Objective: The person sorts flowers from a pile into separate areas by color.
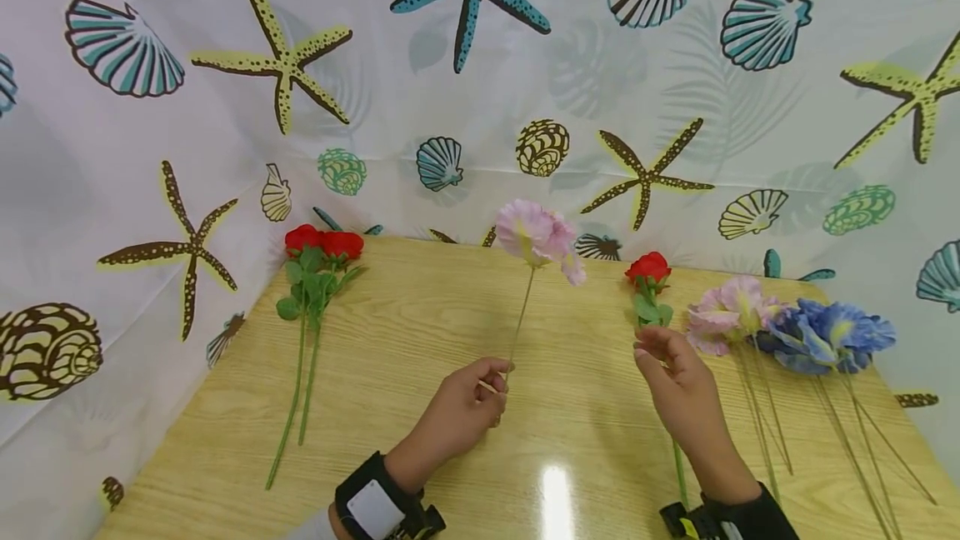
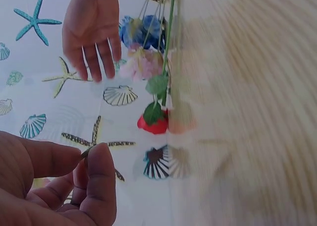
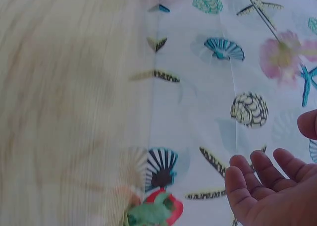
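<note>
My left hand (image 1: 459,408) pinches the thin stem of a pink artificial flower (image 1: 534,233) between thumb and fingertips, holding it upright above the table. In the left wrist view the fingertips (image 2: 99,159) close on the stem, while the bloom is out of sight there. The same pink bloom (image 3: 282,57) shows at the upper right of the right wrist view. My right hand (image 1: 686,394) is raised with loosely bent fingers and holds nothing. Beneath and behind it lies a single red rose (image 1: 648,269), its stem partly hidden by the hand.
Two red roses (image 1: 341,246) lie at the table's left. At the right are pink flowers (image 1: 731,311) and blue flowers (image 1: 825,336), stems toward me. A patterned cloth (image 1: 480,98) with starfish and shells hangs behind the wooden table (image 1: 420,307).
</note>
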`<action>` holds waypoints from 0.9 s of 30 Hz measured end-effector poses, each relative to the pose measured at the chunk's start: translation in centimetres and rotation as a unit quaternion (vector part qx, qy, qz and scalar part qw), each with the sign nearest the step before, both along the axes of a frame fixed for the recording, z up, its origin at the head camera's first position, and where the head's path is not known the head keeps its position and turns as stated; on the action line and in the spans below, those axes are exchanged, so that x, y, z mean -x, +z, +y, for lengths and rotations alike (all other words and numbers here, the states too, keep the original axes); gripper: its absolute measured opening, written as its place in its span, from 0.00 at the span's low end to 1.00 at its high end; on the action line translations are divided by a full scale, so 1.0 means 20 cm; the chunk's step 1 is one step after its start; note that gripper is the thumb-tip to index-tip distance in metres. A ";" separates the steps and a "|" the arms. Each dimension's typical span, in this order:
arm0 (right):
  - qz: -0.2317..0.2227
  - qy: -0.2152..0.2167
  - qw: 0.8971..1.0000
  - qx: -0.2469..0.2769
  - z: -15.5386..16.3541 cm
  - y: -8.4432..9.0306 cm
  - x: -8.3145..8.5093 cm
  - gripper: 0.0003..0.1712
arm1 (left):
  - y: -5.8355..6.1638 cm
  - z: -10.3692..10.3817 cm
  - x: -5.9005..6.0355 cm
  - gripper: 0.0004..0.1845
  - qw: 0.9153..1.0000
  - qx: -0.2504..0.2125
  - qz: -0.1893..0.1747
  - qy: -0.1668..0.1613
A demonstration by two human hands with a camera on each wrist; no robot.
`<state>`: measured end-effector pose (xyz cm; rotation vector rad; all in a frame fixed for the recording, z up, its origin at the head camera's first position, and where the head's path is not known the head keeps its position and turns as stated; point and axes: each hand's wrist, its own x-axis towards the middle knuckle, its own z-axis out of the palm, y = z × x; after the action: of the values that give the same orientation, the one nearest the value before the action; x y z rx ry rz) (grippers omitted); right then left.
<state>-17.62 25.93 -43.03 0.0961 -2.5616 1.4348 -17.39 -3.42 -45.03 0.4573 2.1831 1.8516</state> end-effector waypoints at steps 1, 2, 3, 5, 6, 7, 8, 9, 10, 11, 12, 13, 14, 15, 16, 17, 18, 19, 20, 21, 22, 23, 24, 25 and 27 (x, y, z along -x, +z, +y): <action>-0.006 0.012 1.000 0.012 -0.03 -0.01 0.00 0.24 | 0.00 0.02 -0.01 0.18 1.000 -0.007 -0.006 -0.003; -0.011 0.025 0.999 0.029 -0.05 -0.01 0.00 0.23 | 0.00 0.03 -0.02 0.17 1.000 -0.014 -0.012 -0.008; -0.016 0.039 0.998 0.047 -0.08 -0.01 0.00 0.23 | 0.00 0.04 -0.02 0.16 0.999 -0.022 -0.021 -0.012; -0.027 0.068 0.994 0.085 -0.13 -0.02 0.01 0.23 | -0.01 0.06 -0.04 0.14 0.998 -0.037 -0.036 -0.021; -0.032 0.083 0.990 0.105 -0.16 -0.02 0.01 0.22 | -0.01 0.07 -0.05 0.14 0.998 -0.042 -0.042 -0.025; -0.035 0.095 0.987 0.124 -0.18 -0.01 0.01 0.23 | -0.01 0.08 -0.05 0.13 0.997 -0.046 -0.047 -0.029; -0.038 0.105 0.984 0.139 -0.21 0.00 0.01 0.23 | -0.01 0.09 -0.06 0.12 0.997 -0.050 -0.052 -0.032; -0.040 0.113 0.981 0.152 -0.24 0.00 0.01 0.23 | -0.01 0.10 -0.06 0.12 0.997 -0.051 -0.054 -0.035; -0.043 0.120 0.978 0.167 -0.26 0.01 0.01 0.24 | -0.01 0.10 -0.07 0.12 0.997 -0.051 -0.053 -0.039; -0.046 0.125 0.975 0.180 -0.29 0.01 0.01 0.24 | -0.01 0.11 -0.07 0.11 0.996 -0.051 -0.053 -0.042; -0.050 0.129 0.971 0.195 -0.31 0.02 0.00 0.25 | -0.01 0.12 -0.08 0.11 0.996 -0.049 -0.051 -0.045; -0.056 0.132 0.967 0.209 -0.34 0.03 0.00 0.25 | -0.02 0.12 -0.08 0.11 0.996 -0.050 -0.050 -0.050; -0.062 0.133 0.964 0.220 -0.36 0.03 0.00 0.24 | -0.02 0.13 -0.09 0.11 0.996 -0.050 -0.048 -0.055; -0.069 0.133 0.962 0.228 -0.38 0.04 0.00 0.24 | -0.02 0.13 -0.09 0.11 0.996 -0.051 -0.046 -0.060; -0.076 0.129 0.961 0.234 -0.39 0.04 -0.01 0.23 | -0.03 0.14 -0.10 0.10 0.996 -0.053 -0.045 -0.064; -0.083 0.123 0.960 0.238 -0.41 0.04 -0.01 0.22 | -0.04 0.14 -0.11 0.10 0.995 -0.054 -0.045 -0.067; -0.090 0.113 0.960 0.238 -0.42 0.04 -0.02 0.20 | -0.05 0.15 -0.11 0.10 0.995 -0.057 -0.044 -0.070; -0.095 0.102 0.962 0.233 -0.43 0.05 -0.03 0.18 | -0.06 0.15 -0.12 0.10 0.995 -0.059 -0.043 -0.072; -0.099 0.091 0.965 0.226 -0.43 0.05 -0.03 0.17 | -0.06 0.16 -0.12 0.10 0.995 -0.061 -0.043 -0.073; -0.103 0.080 0.967 0.220 -0.44 0.05 -0.04 0.16 | -0.07 0.16 -0.13 0.11 0.994 -0.063 -0.043 -0.073; -0.107 0.070 0.968 0.213 -0.44 0.05 -0.04 0.15 | -0.08 0.16 -0.13 0.11 0.994 -0.064 -0.041 -0.072; -0.110 0.063 0.970 0.207 -0.44 0.05 -0.05 0.15 | -0.09 0.17 -0.13 0.11 0.994 -0.065 -0.041 -0.072; -0.111 0.057 0.972 0.200 -0.44 0.04 -0.05 0.15 | -0.10 0.17 -0.14 0.11 0.994 -0.067 -0.043 -0.071; -0.111 0.052 0.973 0.195 -0.44 0.04 -0.05 0.15 | -0.11 0.17 -0.14 0.12 0.994 -0.067 -0.043 -0.071; -0.115 0.046 0.974 0.189 -0.44 0.03 -0.05 0.16 | -0.12 0.17 -0.15 0.12 0.994 -0.066 -0.055 -0.069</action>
<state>-16.54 17.16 -42.48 -0.0098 -2.4230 2.0513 -14.49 -0.06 -47.44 0.5055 1.9173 1.9058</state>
